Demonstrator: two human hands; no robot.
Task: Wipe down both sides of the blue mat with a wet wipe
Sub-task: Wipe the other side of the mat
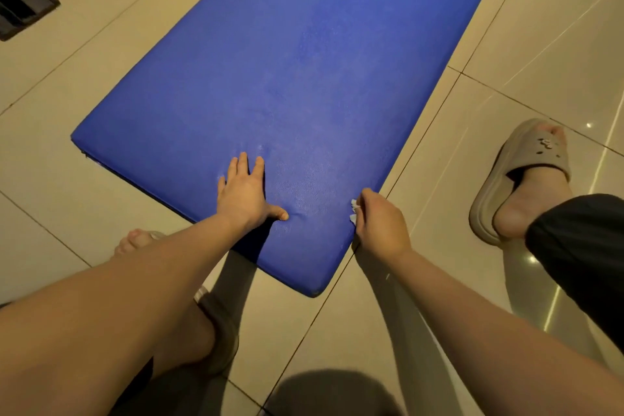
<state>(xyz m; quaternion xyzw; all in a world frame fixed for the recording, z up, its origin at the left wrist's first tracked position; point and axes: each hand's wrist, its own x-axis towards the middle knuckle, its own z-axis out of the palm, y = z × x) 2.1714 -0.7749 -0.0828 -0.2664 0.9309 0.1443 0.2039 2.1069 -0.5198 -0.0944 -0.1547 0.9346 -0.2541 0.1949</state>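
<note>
The blue mat (297,71) lies flat on the tiled floor, running from the lower middle up to the top right. My left hand (244,191) presses flat on its near end, fingers spread and straight. At the mat's right edge my right hand (380,221) grips a small crumpled white wet wipe (353,211). Only a bit of the wipe shows past the fingers, against the mat's edge.
The floor is beige glossy tile with dark grout lines. My right foot in a grey slipper (516,179) stands right of the mat; my left foot in a slipper (216,331) is near the mat's front corner. A dark floor fitting (23,8) sits at the far left.
</note>
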